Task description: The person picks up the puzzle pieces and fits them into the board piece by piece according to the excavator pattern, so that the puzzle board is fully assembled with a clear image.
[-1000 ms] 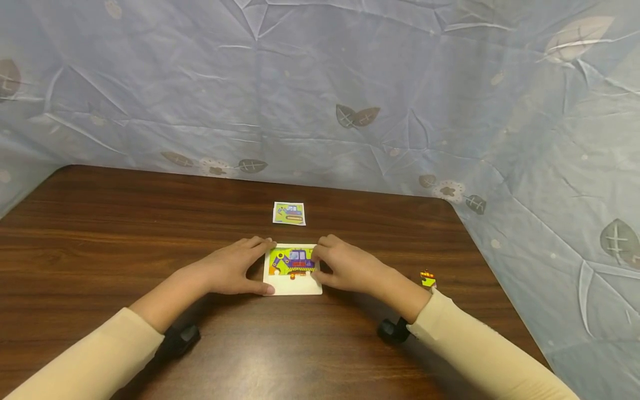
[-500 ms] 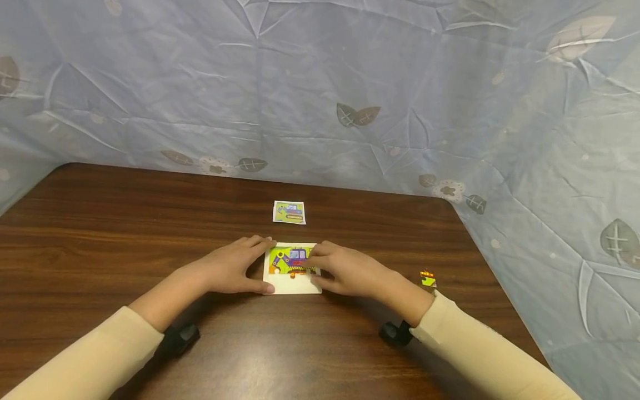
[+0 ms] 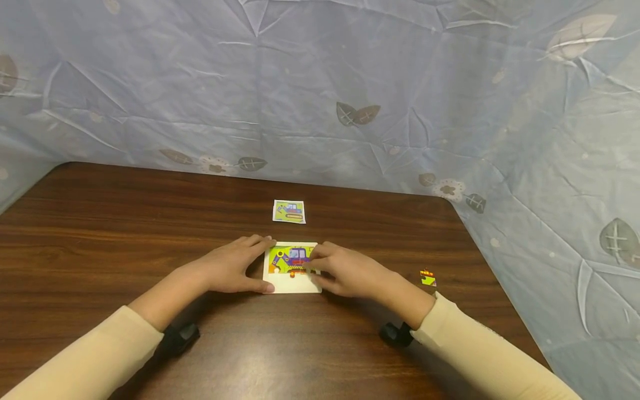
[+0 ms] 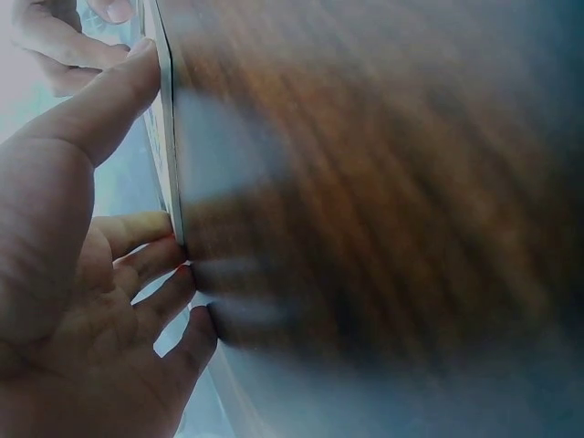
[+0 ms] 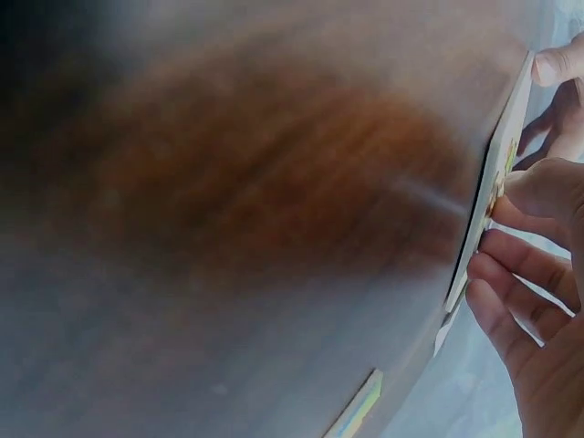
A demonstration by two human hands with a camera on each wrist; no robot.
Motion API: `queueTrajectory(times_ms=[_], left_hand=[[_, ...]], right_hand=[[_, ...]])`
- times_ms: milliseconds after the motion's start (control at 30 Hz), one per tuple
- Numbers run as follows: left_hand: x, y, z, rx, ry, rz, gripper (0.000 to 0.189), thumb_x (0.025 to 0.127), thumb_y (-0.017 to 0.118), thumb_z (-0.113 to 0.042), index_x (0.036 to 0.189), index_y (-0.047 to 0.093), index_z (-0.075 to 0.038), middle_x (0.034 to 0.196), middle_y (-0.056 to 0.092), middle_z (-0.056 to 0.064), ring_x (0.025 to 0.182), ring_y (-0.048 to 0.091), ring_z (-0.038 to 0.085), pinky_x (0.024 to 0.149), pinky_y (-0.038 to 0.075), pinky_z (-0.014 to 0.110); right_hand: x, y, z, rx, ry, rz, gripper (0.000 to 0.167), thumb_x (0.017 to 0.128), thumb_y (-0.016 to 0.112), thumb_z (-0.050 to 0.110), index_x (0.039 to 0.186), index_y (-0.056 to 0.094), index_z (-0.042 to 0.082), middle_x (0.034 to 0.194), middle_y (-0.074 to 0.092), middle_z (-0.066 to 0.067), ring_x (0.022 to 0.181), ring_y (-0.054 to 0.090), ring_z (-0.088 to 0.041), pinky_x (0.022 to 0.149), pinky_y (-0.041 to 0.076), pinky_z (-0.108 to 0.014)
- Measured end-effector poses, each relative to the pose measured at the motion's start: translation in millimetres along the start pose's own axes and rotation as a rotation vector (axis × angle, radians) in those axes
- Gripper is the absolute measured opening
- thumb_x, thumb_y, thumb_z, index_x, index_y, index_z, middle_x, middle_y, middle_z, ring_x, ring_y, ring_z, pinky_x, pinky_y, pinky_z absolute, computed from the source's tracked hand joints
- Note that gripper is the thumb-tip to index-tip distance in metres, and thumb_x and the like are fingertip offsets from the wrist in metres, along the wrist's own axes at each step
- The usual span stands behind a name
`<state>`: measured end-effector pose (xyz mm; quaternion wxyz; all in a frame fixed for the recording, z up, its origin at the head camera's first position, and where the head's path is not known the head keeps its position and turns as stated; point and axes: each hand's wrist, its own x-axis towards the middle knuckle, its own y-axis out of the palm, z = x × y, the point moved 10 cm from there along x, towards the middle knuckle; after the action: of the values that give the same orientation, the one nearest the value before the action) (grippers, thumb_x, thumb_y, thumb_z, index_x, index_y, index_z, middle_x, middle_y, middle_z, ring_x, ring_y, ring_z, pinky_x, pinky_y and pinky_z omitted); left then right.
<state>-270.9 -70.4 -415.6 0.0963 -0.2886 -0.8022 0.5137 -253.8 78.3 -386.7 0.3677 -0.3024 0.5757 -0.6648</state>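
A white puzzle tray (image 3: 290, 286) lies on the table, its upper part filled with joined pieces showing a purple digger (image 3: 295, 255) on green. My left hand (image 3: 232, 266) spans the tray's left side: thumb on the lower corner, fingers at the upper one, fairly straight. In the left wrist view its thumb (image 4: 128, 82) lies along the tray edge. My right hand (image 3: 345, 269) reaches over the tray's right side with bent fingers. Its thumb and index finger pinch a puzzle piece at the picture's lower right, mostly hidden by them; the other fingers (image 5: 520, 274) are beside the tray edge.
A small picture card (image 3: 289, 212) of the same digger lies behind the tray. To the right, beyond my right forearm, is a loose puzzle piece (image 3: 428, 277) in orange and green. A leaf-patterned cloth (image 3: 300, 83) hangs at the table's back and right.
My right hand's fingers have shifted left from the tray's right edge onto the picture's lower right, then stayed there. The left hand and the tray have hardly moved.
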Motion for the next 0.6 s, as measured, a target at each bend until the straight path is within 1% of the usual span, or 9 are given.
queueTrajectory(times_ms=[100,233,433,600], left_hand=[[-0.3,0.7,0.7,0.000,-0.007,-0.001,0.095,0.093,0.068,-0.064,0.164,0.034,-0.009,0.167,0.038,0.021,0.153,0.036,0.051,0.118,0.037,0.070],[0.6,-0.7,-1.1,0.009,-0.010,-0.022,0.080,0.101,0.061,-0.056,0.161,0.038,-0.008,0.164,0.041,0.023,0.152,0.038,0.052,0.117,0.038,0.071],[1.5,-3.3,-7.5,0.063,0.007,-0.065,0.071,0.104,0.061,-0.048,0.157,0.044,-0.003,0.160,0.046,0.025,0.148,0.043,0.052,0.116,0.042,0.068],[2.5,-5.0,-10.6,0.093,0.005,-0.086,0.069,0.104,0.062,-0.045,0.155,0.046,-0.001,0.159,0.048,0.025,0.146,0.045,0.053,0.117,0.041,0.066]], right_hand=[[-0.8,1,1,-0.001,-0.006,-0.005,0.027,0.105,0.065,0.022,0.126,0.076,0.011,0.116,0.069,0.001,0.098,0.058,-0.009,0.083,0.056,-0.022],[-1.5,2,2,-0.003,-0.013,-0.016,0.026,0.105,0.065,0.022,0.126,0.076,0.012,0.113,0.068,0.002,0.096,0.057,-0.008,0.082,0.055,-0.022],[-3.0,3,1,-0.004,-0.006,-0.011,0.028,0.105,0.065,0.024,0.128,0.075,0.012,0.113,0.067,0.001,0.095,0.056,-0.008,0.080,0.054,-0.021],[-3.6,2,2,-0.009,-0.014,-0.015,0.027,0.105,0.064,0.023,0.128,0.075,0.012,0.116,0.066,0.001,0.099,0.057,-0.009,0.083,0.055,-0.023]])
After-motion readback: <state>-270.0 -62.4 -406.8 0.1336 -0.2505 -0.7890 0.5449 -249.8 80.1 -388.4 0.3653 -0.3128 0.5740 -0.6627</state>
